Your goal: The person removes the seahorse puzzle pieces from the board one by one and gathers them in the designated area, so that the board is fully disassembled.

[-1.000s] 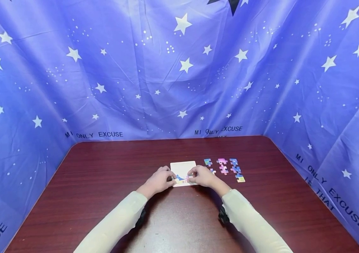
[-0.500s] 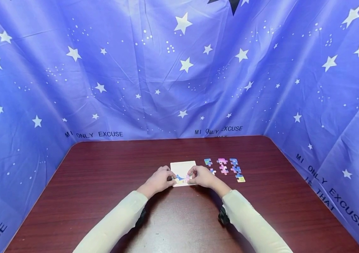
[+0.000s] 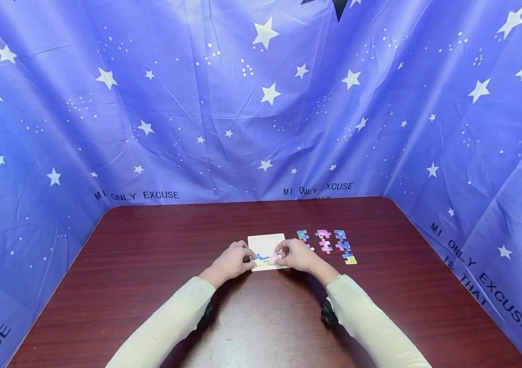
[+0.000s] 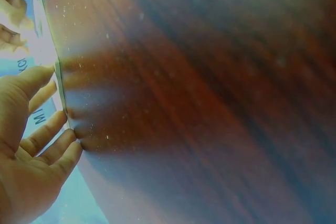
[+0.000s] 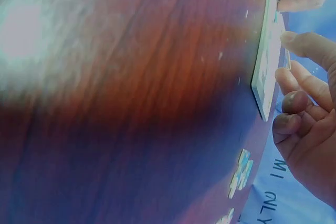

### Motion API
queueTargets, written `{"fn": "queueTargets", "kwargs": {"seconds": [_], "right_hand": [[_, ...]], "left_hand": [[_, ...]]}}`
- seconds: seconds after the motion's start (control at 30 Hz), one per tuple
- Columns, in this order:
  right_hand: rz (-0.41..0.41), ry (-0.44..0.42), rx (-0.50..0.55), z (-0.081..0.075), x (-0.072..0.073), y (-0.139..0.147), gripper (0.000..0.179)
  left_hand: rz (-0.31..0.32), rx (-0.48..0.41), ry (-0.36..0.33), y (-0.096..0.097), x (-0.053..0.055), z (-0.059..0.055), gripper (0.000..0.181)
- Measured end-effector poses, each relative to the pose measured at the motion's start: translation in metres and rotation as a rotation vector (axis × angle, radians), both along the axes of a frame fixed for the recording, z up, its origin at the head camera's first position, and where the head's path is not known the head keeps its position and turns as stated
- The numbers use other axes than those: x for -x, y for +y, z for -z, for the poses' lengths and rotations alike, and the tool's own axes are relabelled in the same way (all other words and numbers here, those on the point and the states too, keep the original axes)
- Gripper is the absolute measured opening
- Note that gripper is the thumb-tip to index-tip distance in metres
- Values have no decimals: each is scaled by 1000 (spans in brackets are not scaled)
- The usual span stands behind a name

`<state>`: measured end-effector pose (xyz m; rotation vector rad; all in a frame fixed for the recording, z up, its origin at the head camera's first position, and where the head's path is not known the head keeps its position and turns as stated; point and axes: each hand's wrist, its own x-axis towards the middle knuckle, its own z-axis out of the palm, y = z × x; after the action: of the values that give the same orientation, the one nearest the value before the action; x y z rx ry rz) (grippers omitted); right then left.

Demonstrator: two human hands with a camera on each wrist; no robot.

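A white puzzle tray (image 3: 265,241) lies flat at the middle of the table, with a few blue and yellow puzzle pieces (image 3: 261,264) along its near part. My left hand (image 3: 230,261) rests at the tray's left edge; in the left wrist view its fairly straight fingers (image 4: 51,128) touch that edge. Over the tray's right side, my right hand (image 3: 298,254) pinches a thin puzzle piece (image 5: 287,59) between thumb and finger. From the head that piece looks pinkish and is partly covered by the fingertips. The tray's right edge is partly hidden by the right hand.
Loose puzzle pieces lie right of the tray: a blue-green one (image 3: 302,235), a pink group (image 3: 324,241) and a blue column (image 3: 343,245) with a yellow corner piece (image 3: 350,260). The dark red table (image 3: 159,317) backs onto a purple star-printed curtain (image 3: 224,102).
My right hand has shifted slightly to the right, and the pinched piece moved with its fingertips over the tray. My left hand and the tray have stayed in place.
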<state>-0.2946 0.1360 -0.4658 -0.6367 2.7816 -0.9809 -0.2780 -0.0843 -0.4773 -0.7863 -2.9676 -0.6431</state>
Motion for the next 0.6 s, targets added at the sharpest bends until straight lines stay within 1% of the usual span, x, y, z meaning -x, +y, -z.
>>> {"fn": "queueTargets", "kwargs": {"seconds": [0.23, 0.43, 0.6], "right_hand": [[-10, -8, -11, -5, -1, 13, 22], [14, -25, -30, -8, -3, 27, 21], [2, -11, -34, -8, -4, 41, 20]], "left_hand": [[12, -8, -5, -1, -1, -2, 16], [12, -11, -20, -1, -2, -3, 15], [16, -11, -22, -1, -1, -2, 16]]}}
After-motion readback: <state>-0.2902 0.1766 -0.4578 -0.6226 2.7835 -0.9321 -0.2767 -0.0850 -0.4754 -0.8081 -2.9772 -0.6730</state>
